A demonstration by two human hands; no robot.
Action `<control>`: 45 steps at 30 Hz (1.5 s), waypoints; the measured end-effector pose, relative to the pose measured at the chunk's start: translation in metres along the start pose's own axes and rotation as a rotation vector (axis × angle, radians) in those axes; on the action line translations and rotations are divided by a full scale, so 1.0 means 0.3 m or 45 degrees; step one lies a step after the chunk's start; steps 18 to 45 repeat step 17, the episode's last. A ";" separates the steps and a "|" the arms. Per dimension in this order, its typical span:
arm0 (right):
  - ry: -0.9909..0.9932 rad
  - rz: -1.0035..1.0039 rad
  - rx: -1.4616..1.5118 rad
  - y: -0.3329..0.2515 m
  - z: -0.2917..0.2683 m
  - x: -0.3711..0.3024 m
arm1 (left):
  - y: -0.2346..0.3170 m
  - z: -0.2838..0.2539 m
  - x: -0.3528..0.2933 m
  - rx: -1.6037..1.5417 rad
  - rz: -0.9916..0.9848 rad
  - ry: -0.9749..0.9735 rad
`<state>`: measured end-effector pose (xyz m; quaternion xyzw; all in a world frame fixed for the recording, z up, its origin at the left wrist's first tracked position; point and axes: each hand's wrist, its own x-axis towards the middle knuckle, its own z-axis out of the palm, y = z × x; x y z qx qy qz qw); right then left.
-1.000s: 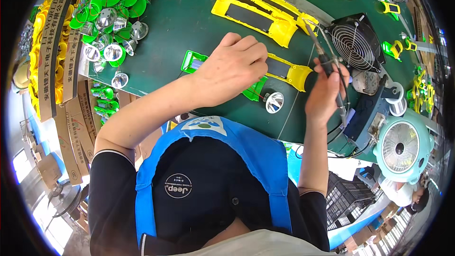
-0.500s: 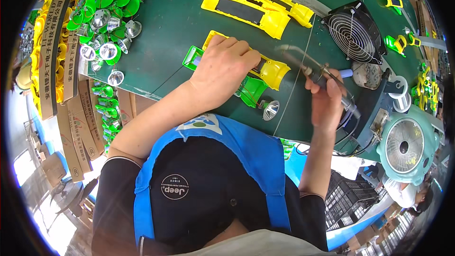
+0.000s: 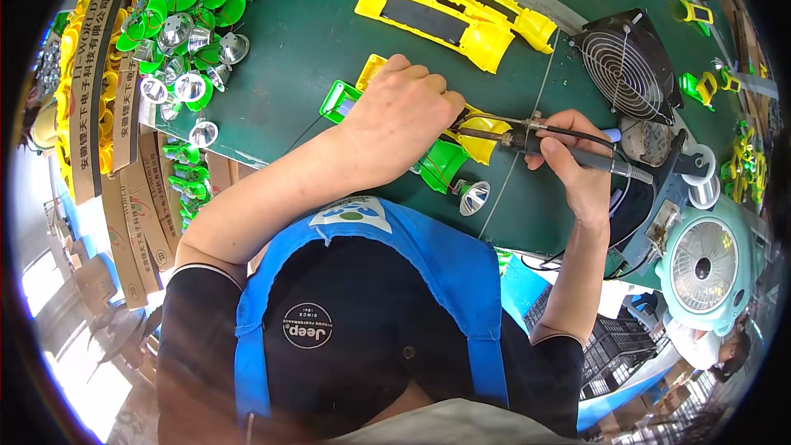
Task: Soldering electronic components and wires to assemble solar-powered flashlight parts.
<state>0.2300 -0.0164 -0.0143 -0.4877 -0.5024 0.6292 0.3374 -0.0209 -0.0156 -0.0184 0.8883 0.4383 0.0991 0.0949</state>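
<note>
My left hand [image 3: 401,111] is closed over a yellow plastic housing [image 3: 486,142], its fingers curled down and hiding the middle of it. With my right hand [image 3: 577,173] I grip a soldering iron [image 3: 568,152] that has a thin metal tube along its top. The iron lies nearly level, its tip reaching the housing beside my left fingertips; exact contact is hard to make out. Below the yellow housing lies a green lamp shell [image 3: 442,165], with a silver reflector cup [image 3: 474,197] beside it. A green part [image 3: 336,101] sticks out left of my left hand.
More yellow housings [image 3: 424,21] lie at the table's far side. At the right stand a black fan [image 3: 624,72], a solder spool [image 3: 702,173] and a pale green fan [image 3: 700,268]. Green lamp parts with reflectors [image 3: 189,86] are heaped at the left, near cardboard boxes [image 3: 99,74].
The soldering iron has swung down and left in my right hand, from raised beside the housing to its tip at it. My left hand stays on the housing, shifted slightly right.
</note>
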 end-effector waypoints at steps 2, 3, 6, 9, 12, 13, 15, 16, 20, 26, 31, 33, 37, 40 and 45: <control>-0.011 0.002 -0.015 -0.012 -0.002 0.004 | 0.002 0.001 0.002 0.007 -0.008 -0.015; -0.020 0.002 -0.049 -0.016 -0.003 0.007 | 0.003 0.002 0.003 0.013 -0.012 -0.032; -0.032 0.008 -0.057 -0.018 -0.002 0.013 | 0.005 0.004 0.004 0.050 -0.009 -0.007; -0.027 -0.006 -0.094 -0.014 -0.010 -0.004 | 0.015 0.008 0.007 0.062 -0.023 0.013; 0.098 -0.078 -0.100 0.001 -0.030 -0.055 | 0.014 0.009 0.005 0.083 -0.027 0.005; 0.170 -0.143 -0.051 0.013 -0.033 -0.077 | 0.012 0.010 0.004 0.087 -0.020 0.006; 0.275 -0.384 0.084 0.053 -0.027 -0.101 | 0.015 0.013 0.005 0.082 -0.028 0.034; 0.380 -0.419 0.093 0.078 -0.017 -0.110 | 0.017 0.015 0.005 0.076 -0.034 0.060; 0.475 -0.491 0.127 0.108 0.003 -0.123 | 0.014 0.015 0.005 0.091 -0.029 0.030; 0.475 -0.491 0.127 0.108 0.003 -0.123 | 0.014 0.015 0.005 0.091 -0.029 0.030; 0.475 -0.491 0.127 0.108 0.003 -0.123 | 0.014 0.015 0.005 0.091 -0.029 0.030; 0.475 -0.491 0.127 0.108 0.003 -0.123 | 0.014 0.015 0.005 0.091 -0.029 0.030; 0.475 -0.491 0.127 0.108 0.003 -0.123 | 0.014 0.015 0.005 0.091 -0.029 0.030; 0.475 -0.491 0.127 0.108 0.003 -0.123 | 0.014 0.015 0.005 0.091 -0.029 0.030; 0.475 -0.491 0.127 0.108 0.003 -0.123 | 0.014 0.015 0.005 0.091 -0.029 0.030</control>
